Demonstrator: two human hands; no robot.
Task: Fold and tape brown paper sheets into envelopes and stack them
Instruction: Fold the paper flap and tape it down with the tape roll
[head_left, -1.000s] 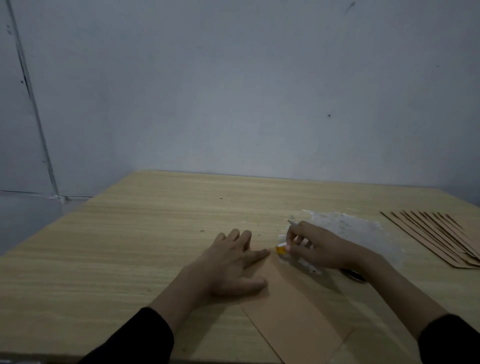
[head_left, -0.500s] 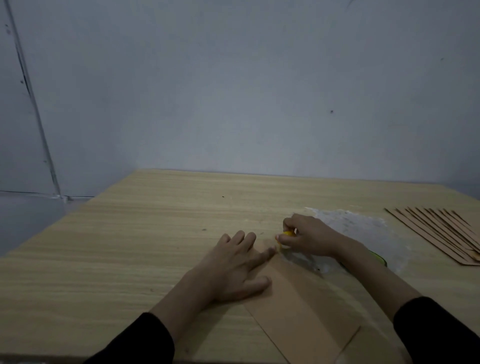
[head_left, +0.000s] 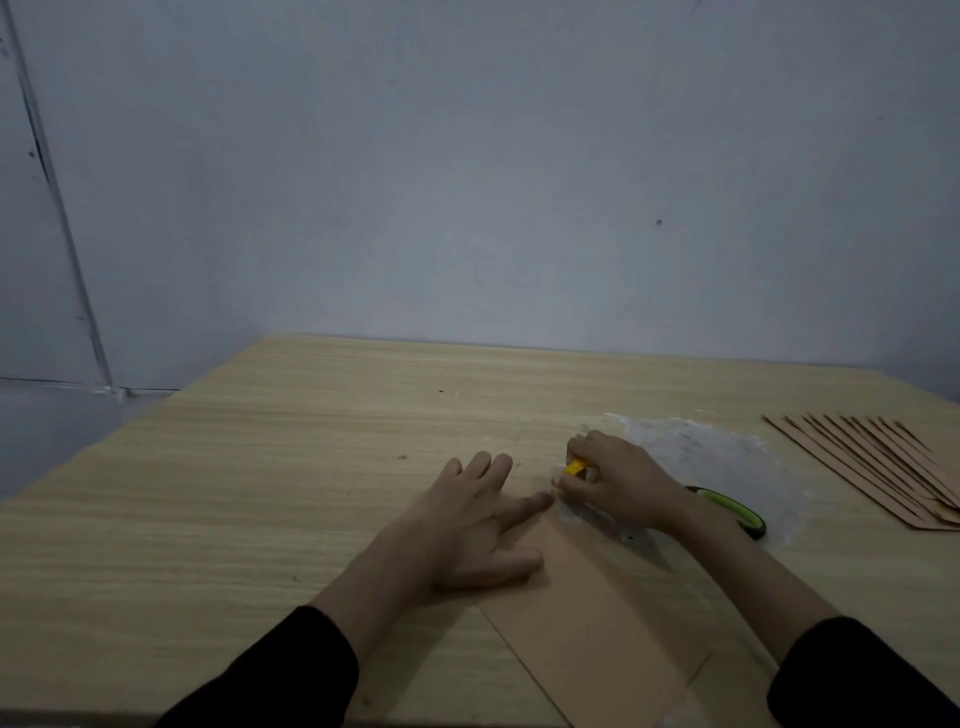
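Lying beneath both hands (head_left: 467, 525) (head_left: 621, 486): brown paper (head_left: 597, 623)

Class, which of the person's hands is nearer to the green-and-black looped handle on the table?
Right. The right hand, gripping a small yellow object, is just left of the green-and-black looped handle; the left hand presses the brown paper sheet farther left.
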